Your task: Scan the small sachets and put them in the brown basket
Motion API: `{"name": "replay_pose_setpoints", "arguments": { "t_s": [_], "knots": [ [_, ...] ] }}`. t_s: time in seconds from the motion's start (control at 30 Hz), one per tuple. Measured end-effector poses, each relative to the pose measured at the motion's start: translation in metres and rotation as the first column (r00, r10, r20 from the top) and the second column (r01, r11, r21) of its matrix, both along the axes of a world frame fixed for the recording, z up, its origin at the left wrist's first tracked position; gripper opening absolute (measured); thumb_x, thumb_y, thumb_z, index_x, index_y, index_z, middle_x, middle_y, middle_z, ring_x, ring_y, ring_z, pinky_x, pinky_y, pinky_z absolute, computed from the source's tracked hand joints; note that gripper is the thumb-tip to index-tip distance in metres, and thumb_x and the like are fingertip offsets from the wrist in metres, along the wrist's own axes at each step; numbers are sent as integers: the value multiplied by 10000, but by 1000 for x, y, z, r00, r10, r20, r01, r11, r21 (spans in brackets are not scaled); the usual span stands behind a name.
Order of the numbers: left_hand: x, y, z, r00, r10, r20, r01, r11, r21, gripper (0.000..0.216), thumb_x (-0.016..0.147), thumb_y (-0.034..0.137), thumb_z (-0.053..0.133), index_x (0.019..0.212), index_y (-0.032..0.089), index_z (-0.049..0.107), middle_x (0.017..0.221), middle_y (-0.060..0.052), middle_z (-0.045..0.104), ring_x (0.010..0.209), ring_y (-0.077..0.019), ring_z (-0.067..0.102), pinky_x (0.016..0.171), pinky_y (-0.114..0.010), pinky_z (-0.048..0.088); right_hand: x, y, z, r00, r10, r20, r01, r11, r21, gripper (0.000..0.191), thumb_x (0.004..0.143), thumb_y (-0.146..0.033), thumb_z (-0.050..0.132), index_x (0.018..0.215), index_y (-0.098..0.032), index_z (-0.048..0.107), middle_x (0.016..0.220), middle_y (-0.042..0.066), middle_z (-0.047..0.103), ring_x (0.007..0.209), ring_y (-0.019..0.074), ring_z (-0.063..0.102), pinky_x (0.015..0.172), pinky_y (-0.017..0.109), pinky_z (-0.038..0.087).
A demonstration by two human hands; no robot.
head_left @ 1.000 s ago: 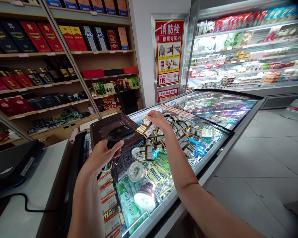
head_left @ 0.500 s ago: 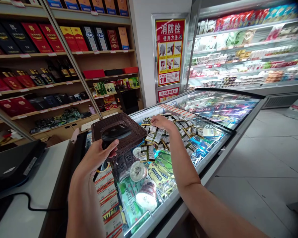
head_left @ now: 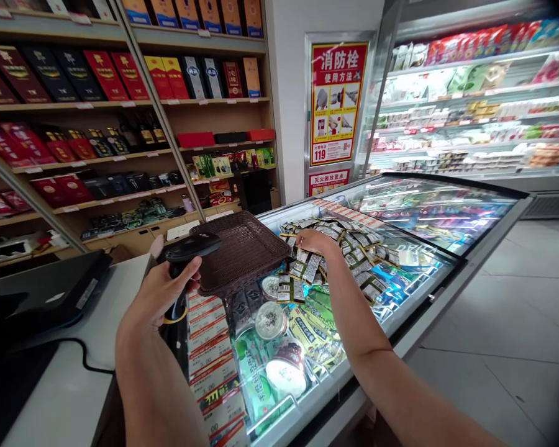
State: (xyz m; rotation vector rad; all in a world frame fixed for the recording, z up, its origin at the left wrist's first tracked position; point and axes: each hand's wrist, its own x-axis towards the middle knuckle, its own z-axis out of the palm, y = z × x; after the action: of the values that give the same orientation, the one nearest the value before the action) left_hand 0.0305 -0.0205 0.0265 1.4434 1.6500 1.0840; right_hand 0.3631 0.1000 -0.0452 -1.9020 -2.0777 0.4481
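My left hand (head_left: 161,288) is wrapped round the handle of a black barcode scanner (head_left: 193,246), held at the left edge of a brown woven basket (head_left: 242,254). The basket sits on the glass lid of a chest freezer. My right hand (head_left: 315,241) reaches over a spread-out pile of small flat packets (head_left: 354,254) with white, black and gold printing. Its fingers are bent down and pinched at a packet in the pile's left part; the fingertips are partly hidden. One packet (head_left: 290,290) lies at the pile's near edge.
Under the freezer's glass (head_left: 307,366) lie tubs and wrapped ices. Price labels (head_left: 217,360) line its left side. A white counter (head_left: 93,310) with a black device (head_left: 41,292) stands at left. Boxed goods fill the shelves (head_left: 116,102) behind; a lit refrigerated display (head_left: 475,105) stands at right.
The view has shifted, so the surroundings sit further right. My left hand has drawn the scanner leftward, from over the basket to its edge. My right hand stays over the packets, fingers lower.
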Motion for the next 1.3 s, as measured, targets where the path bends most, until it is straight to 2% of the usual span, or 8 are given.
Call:
{"name": "replay_pose_setpoints", "arguments": {
  "t_s": [0.27,0.37,0.47,0.67,1.0,1.17,1.27,1.3],
  "knots": [
    [-7,-6,-2,970,-120,-212,124,992,7,465,651,650,694,700,198,599,602,-5,638,559,-168,604,500,-235,441,-21,-29,25,982,-127,138,124,992,31,294,913,-199,438,1070,-155,682,1137,179,674,1048,304,636,810,364,457],
    [16,-10,-6,851,-337,-403,339,938,-69,441,684,646,656,778,215,657,621,-12,669,589,-207,627,501,-251,433,-29,-44,39,984,-153,86,133,970,202,294,939,-285,439,1108,-175,652,1131,172,673,1066,321,619,822,383,443],
    [49,-13,-20,649,-500,-573,467,857,-219,451,781,608,572,1014,231,656,926,-65,746,827,-255,688,665,-283,490,-37,-59,52,990,-141,17,129,944,305,279,948,-332,443,1102,-196,632,1085,147,685,1045,307,617,813,368,434],
    [68,-37,-77,496,-415,-763,294,907,-303,438,812,449,594,1129,149,557,1134,-204,666,1028,-345,650,809,-380,473,-33,-97,56,992,-46,-114,89,907,411,231,941,-346,477,1085,-218,604,1015,94,698,979,252,623,798,317,421],
    [87,-72,-140,456,-173,-873,140,983,-122,458,907,341,449,1272,65,462,1250,-269,513,1190,-418,475,944,-508,363,4,-177,-9,911,31,-410,123,931,344,258,900,-360,523,1089,-204,605,824,32,705,749,180,647,747,278,452],
    [84,-78,-136,469,-188,-863,156,979,-128,730,797,442,605,1416,150,351,1335,-227,476,1253,-405,418,987,-510,325,18,-195,-32,880,36,-474,119,949,293,417,883,-376,523,1235,-156,562,764,26,682,736,183,635,726,280,454],
    [89,-85,-108,519,-99,-849,163,987,-16,806,799,486,605,1481,209,277,1411,-205,405,1305,-398,360,1000,-505,321,28,-200,-28,860,45,-508,132,942,308,590,859,-377,553,1387,-132,455,707,5,653,692,176,606,720,282,451],
    [96,-87,-94,614,-51,-788,198,976,92,812,807,489,604,1493,205,274,1347,-194,470,1238,-366,440,968,-461,366,30,-201,-21,854,60,-516,132,935,328,658,854,-377,561,1440,-127,396,695,-2,645,672,170,592,719,283,450]
  ]
}}
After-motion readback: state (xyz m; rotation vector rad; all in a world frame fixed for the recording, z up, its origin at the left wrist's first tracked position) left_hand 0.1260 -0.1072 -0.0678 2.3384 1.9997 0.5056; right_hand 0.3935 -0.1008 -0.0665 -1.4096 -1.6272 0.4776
